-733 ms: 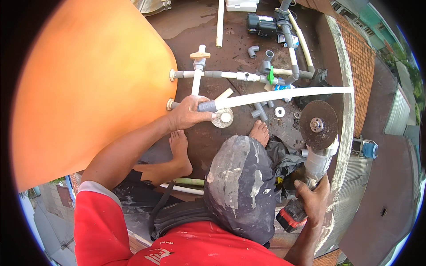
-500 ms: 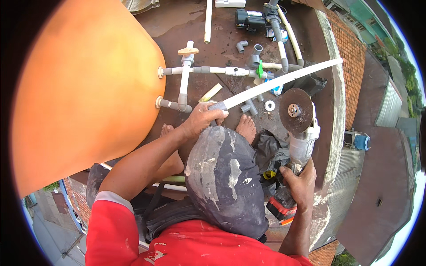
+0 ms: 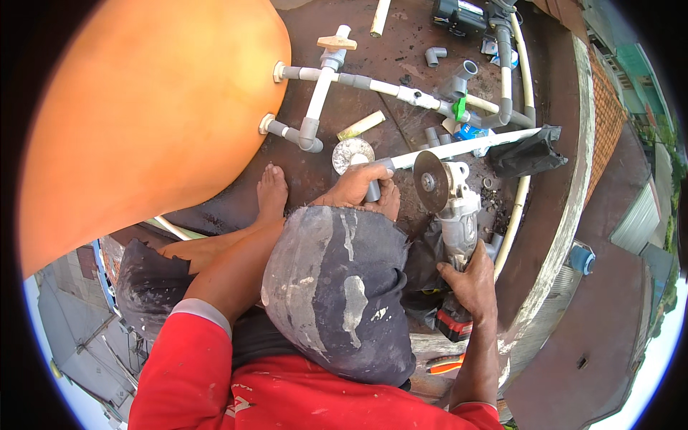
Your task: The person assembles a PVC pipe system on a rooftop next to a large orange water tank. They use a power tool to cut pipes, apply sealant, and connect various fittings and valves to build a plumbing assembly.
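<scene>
My left hand (image 3: pixel 356 185) is closed round the grey fitting end of a white plastic pipe (image 3: pixel 459 148), above my bare foot. The pipe runs to the right and rises slightly. In my right hand (image 3: pixel 473 283) is an angle grinder (image 3: pixel 460 233), gripped by its body, with a red and black battery (image 3: pixel 453 326) at its lower end. Its brown cutting disc (image 3: pixel 432 180) stands tilted just below the pipe, near the fitting; whether they touch I cannot tell. A white speckled round piece (image 3: pixel 352 155) lies beside my left hand.
A large orange tank (image 3: pixel 158 136) fills the left, joined to white and grey piping with a tan-handled valve (image 3: pixel 337 43) and a green-handled valve (image 3: pixel 459 108). A black pump (image 3: pixel 459 16), loose grey elbow (image 3: pixel 435 56) and black plastic bag (image 3: pixel 528 152) lie beyond. A low wall (image 3: pixel 573 208) edges the right.
The pipe has come down to a flatter slant. The grinder has moved left toward it, its disc turned more edge-on. The view has shifted, and both hands keep their grip.
</scene>
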The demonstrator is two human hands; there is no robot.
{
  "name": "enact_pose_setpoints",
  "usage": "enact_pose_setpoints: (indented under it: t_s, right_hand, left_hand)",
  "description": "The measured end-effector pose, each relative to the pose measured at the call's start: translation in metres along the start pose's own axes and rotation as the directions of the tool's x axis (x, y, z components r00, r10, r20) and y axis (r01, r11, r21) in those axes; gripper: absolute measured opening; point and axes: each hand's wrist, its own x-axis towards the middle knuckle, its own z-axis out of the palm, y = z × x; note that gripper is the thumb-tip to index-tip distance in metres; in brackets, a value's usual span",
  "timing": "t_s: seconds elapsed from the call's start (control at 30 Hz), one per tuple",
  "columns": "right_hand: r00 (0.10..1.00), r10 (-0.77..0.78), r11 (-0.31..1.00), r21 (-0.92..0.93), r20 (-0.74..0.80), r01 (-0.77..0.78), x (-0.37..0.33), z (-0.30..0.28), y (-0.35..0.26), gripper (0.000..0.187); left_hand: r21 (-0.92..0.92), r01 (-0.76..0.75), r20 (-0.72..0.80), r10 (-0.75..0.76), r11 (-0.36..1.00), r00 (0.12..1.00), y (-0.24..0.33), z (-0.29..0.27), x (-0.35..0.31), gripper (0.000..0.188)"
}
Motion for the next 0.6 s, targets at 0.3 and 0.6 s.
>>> enact_pose_setpoints:
  t_s: [0.3, 0.6]
  right_hand:
    - [0.998, -0.042, 0.997, -0.058, 0.04, 0.044, 0.032, 0.006, 0.013, 0.053]
    - [0.998, -0.042, 0.997, -0.065, 0.04, 0.044, 0.04, 0.006, 0.008, 0.052]
  left_hand:
    - [-0.118, -0.072, -0.238, 0.042, 0.99, 0.97, -0.013, 0.012, -0.003, 0.036]
    - [-0.186, -0.031, -0.238, -0.014, 0.982, 0.971, -0.017, 0.01, 0.001, 0.032]
